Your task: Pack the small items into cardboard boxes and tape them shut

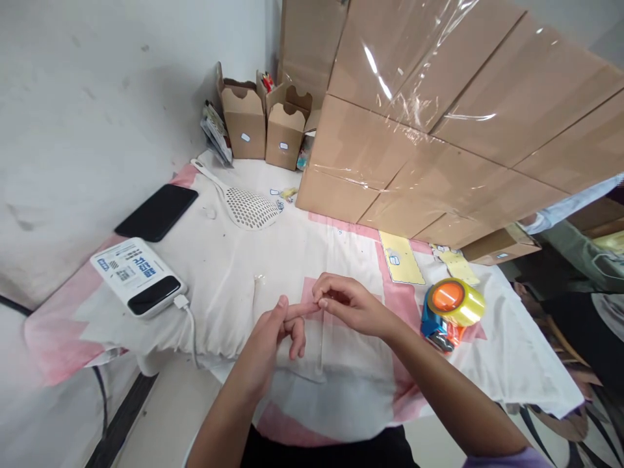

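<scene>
My left hand [280, 335] hovers over the cloth-covered table [341, 260] with its index finger stretched toward the right hand and the other fingers curled loosely. My right hand [348, 302] is pinched together at the tip of that left index finger. Whatever the fingertips pinch is too small to make out. A tape dispenser with a yellowish tape roll [451, 309] lies just right of my right wrist.
A power bank [139, 276] with a white cable and a black phone [156, 211] lie at the left. A white perforated scoop [241, 201] lies further back. Small open cartons [266, 123] stand against the wall. Wrapped cardboard boxes [439, 123] fill the right rear. Yellow label sheets [402, 259] lie near them.
</scene>
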Tool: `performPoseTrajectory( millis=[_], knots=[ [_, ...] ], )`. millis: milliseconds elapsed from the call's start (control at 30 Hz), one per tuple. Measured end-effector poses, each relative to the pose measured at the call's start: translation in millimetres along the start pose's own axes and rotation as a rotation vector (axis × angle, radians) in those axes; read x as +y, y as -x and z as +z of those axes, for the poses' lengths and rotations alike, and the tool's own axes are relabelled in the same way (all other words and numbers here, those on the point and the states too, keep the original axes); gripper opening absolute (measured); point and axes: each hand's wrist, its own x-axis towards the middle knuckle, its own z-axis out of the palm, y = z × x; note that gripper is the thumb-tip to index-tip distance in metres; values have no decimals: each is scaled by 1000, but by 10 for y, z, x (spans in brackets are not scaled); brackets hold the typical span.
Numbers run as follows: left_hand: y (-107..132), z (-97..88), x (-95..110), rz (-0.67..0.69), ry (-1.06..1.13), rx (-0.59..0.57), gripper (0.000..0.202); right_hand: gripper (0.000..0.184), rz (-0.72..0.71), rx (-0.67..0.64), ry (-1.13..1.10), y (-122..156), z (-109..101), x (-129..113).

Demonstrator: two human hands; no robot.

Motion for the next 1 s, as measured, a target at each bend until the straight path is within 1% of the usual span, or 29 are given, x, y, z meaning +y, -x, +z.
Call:
performPoseTrajectory(
  millis=[67, 167, 200, 267, 367, 500, 600, 700, 833, 900, 933, 1000],
  knots=[
    [0, 0, 4, 8, 0, -14, 80, 9, -137, 38, 276, 44, 26, -31],
    [11, 11, -9, 15, 0, -14, 78, 13, -309, 110, 729, 81, 75, -46],
    [15, 17, -17, 14, -3, -5, 78, 15, -339, 132, 838, 84, 91, -47],
    [20, 31, -35, 14, -15, 17, 79, 17, -365, 153, 952, 82, 117, -51],
    [29, 48, -48, 1, -47, 32, 78, 20, -360, 129, 979, 72, 119, -77],
    [45, 70, -47, -30, -88, 39, 76, 20, -363, 52, 988, 77, 68, -116],
    [57, 90, -66, -38, -157, 34, 74, 20, -323, -7, 991, 101, 35, -118],
    [64, 109, -101, -1, -245, 22, 71, 21, -276, -55, 1017, 133, 38, -105],
    [60, 120, -117, 21, -272, 30, 71, 20, -196, -89, 1053, 157, 77, -92],
    [50, 116, -111, 27, -276, 38, 72, 18, -165, -56, 993, 156, 79, -79],
    [42, 110, -108, 27, -276, 48, 72, 17, -155, -8, 933, 153, 70, -61],
    [23, 89, -104, 33, -280, 81, 68, 15, -163, 153, 780, 138, 29, 13]
  ],
)
